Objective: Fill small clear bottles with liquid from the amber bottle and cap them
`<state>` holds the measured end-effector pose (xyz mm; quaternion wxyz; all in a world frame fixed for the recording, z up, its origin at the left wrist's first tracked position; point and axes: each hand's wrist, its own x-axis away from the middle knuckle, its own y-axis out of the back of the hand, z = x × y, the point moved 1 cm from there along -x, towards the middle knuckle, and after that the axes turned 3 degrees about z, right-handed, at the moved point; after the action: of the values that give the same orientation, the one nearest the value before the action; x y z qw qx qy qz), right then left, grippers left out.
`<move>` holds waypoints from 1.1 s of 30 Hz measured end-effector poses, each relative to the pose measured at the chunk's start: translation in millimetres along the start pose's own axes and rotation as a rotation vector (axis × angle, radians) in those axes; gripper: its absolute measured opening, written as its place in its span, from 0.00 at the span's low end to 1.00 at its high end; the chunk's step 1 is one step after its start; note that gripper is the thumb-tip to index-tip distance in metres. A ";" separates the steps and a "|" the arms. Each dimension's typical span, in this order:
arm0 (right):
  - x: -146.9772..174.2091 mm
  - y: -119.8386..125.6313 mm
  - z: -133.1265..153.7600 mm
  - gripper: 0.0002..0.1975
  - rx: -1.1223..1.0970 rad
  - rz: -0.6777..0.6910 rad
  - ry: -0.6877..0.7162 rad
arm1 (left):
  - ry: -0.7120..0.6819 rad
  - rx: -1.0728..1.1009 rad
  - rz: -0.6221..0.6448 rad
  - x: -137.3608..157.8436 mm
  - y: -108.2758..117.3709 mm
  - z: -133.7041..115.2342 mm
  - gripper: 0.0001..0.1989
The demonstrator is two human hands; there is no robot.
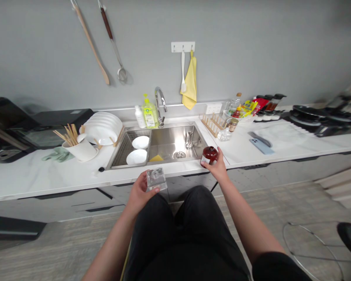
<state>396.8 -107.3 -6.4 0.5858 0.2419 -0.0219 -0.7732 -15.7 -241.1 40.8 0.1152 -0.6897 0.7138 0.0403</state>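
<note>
My left hand (140, 193) is closed around a clear square glass container (156, 178), held in front of the counter edge over my lap. Its exact kind I cannot make out. My right hand (217, 167) grips a dark red glass jar (210, 154) with a pale label and a small knob on top. That jar is at the counter's front edge, by the right corner of the steel sink (175, 140). Whether it rests on the counter I cannot tell.
Two white bowls (137, 157) sit in the sink's left rack near a yellow sponge (156, 158). Plates (102, 127) and a chopstick holder (80, 150) stand left. To the right are a wooden rack (213, 124), a glass jar (233, 125), a phone (261, 146) and pans (307, 113).
</note>
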 end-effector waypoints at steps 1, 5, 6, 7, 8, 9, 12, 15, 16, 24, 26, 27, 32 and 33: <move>-2.6 -1.7 -2.3 0.68 -0.004 0.007 -0.005 | 0.002 0.003 0.002 -0.8 1.1 0.0 0.40; -11.8 -1.5 3.4 0.54 -0.036 0.001 -0.005 | 0.012 -0.014 0.022 -10.5 6.7 0.3 0.40; -15.8 -0.4 8.4 0.52 -0.050 0.004 0.003 | 0.016 -0.015 0.029 -15.3 8.2 0.8 0.40; -21.0 0.6 14.4 0.50 -0.067 0.013 0.015 | 0.022 -0.011 0.035 -21.2 9.5 1.6 0.40; -27.6 1.3 21.0 0.49 -0.086 0.035 0.033 | 0.032 -0.004 0.039 -28.4 10.7 2.9 0.40; -35.5 1.3 27.9 0.49 -0.105 0.069 0.055 | 0.044 0.005 0.039 -37.0 11.4 4.6 0.41; -66.4 -5.8 45.9 0.48 -0.129 0.194 0.116 | 0.062 0.024 0.017 -70.9 11.2 11.5 0.41; -103.9 -27.3 54.5 0.49 -0.110 0.281 0.157 | 0.039 0.038 0.004 -115.7 8.6 18.9 0.41; -116.9 -37.8 55.0 0.49 -0.109 0.303 0.166 | 0.032 0.041 0.010 -132.5 7.9 21.3 0.41; -207.5 -150.9 34.4 0.47 -0.211 0.542 0.058 | -0.031 0.076 -0.003 -273.0 13.5 48.3 0.37; -222.3 -176.7 25.6 0.48 -0.292 0.573 0.009 | -0.033 0.103 -0.013 -302.7 15.6 58.2 0.38; -227.8 -188.0 21.0 0.49 -0.333 0.595 -0.012 | -0.028 0.117 -0.022 -315.7 16.5 63.2 0.39; -239.2 -222.0 -3.7 0.47 -0.418 0.695 -0.078 | 0.000 0.153 -0.028 -360.2 21.1 85.9 0.41; -239.6 -224.1 -8.7 0.46 -0.409 0.704 -0.082 | 0.001 0.149 -0.013 -365.5 22.3 89.8 0.41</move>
<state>246.8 184.5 -1.7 0.8492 0.0672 0.0275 -0.5230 -20.0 135.8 31.8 0.1661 -0.6838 0.7103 -0.0143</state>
